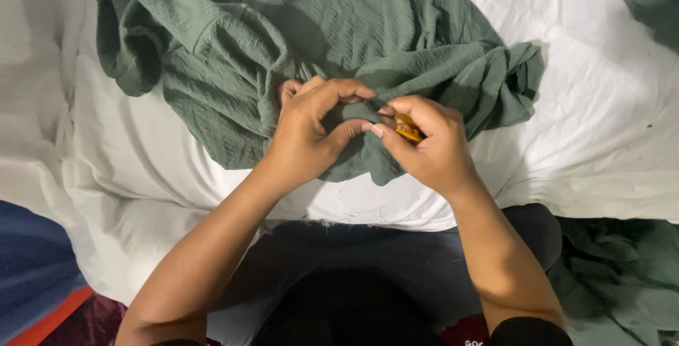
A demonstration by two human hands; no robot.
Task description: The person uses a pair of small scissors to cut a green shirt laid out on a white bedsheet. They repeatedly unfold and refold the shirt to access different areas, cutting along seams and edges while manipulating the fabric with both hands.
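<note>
Lap: the person sits with dark trousers (396,261) at the near edge of the bed, both forearms reaching forward over it.
Left hand (311,134): curled, thumb and forefinger pinched shut on a small fold of the green cloth (332,28), just beside the other hand.
Right hand (428,144): fingers (414,109) closed narrowly round a small orange tool (408,130), mostly hidden in the grip; what kind of tool it is cannot be told. Its tip meets the cloth where the left hand pinches.
Green cloth: lies crumpled on the white sheet (601,106), from near the bed's front edge to its far side, bunched at the left and right ends.
Handling: it looks light, soft and limp, with a ribbed weave that should give some grip; it will sag and slide unless held taut, so a pinch close to the working spot seems the best hold.
Sides: more green fabric (622,275) lies by the right knee, another piece (654,0) at the far right corner; a blue and orange cover (35,268) is at the near left.
</note>
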